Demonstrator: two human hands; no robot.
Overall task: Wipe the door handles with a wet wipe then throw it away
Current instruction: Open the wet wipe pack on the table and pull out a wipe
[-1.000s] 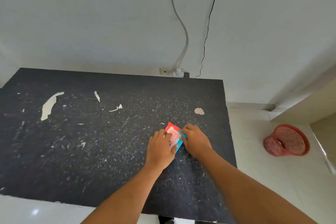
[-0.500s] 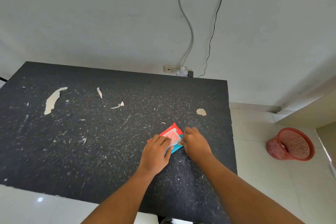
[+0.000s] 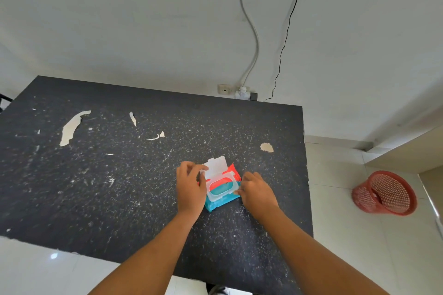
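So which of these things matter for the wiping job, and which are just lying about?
Part of the job:
- wet wipe pack, lid flipped open
- left hand and right hand, steadying the pack
- red basket on the floor, probably the bin

Just there:
- black table, with its peeled patches
- wall socket and cables

We see open tabletop (image 3: 100, 187) across the frame's left; at centre, the wipes pack (image 3: 221, 189) sits boxed between both hands.

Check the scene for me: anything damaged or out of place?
The black table is scratched, with pale patches where the surface has peeled. The red basket lies tipped on the floor. The wipes pack looks fine, lid open.
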